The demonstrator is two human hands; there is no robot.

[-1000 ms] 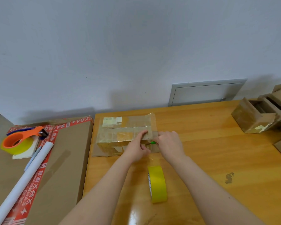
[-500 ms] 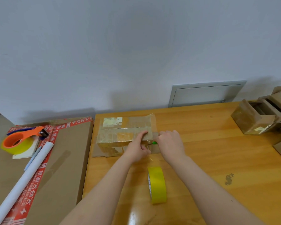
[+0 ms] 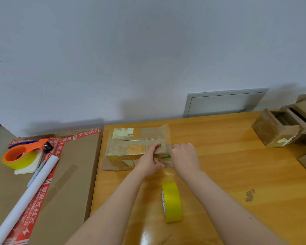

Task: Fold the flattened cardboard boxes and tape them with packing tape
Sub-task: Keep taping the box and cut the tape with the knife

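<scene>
The wooden table (image 3: 237, 165) fills most of my view, with a big carton (image 3: 69, 174) edged in red printed tape butted against its left side. The folded cardboard box (image 3: 131, 147) I'm taping sits at the table's far left corner, shiny with clear tape and with a pale label on its top. At the far right stand a few open-ended boxes (image 3: 276, 133). A long white paper roll (image 3: 25, 200) lies slantwise across the carton, just beside an orange tape dispenser (image 3: 19, 156) loaded with yellow tape.

My left hand (image 3: 148, 161) grasps the box's right end, thumb pressed flat on top, fingers curled against the near face. My right hand (image 3: 184, 156) is touching that same end, fingers clenched round a small green-tipped tool (image 3: 168, 156); only its tip shows, so I can't tell what it is. The yellow tape roll (image 3: 171, 202) stands on edge between my forearms, near the box, a clear strip (image 3: 168, 174) running up towards my hands.
</scene>
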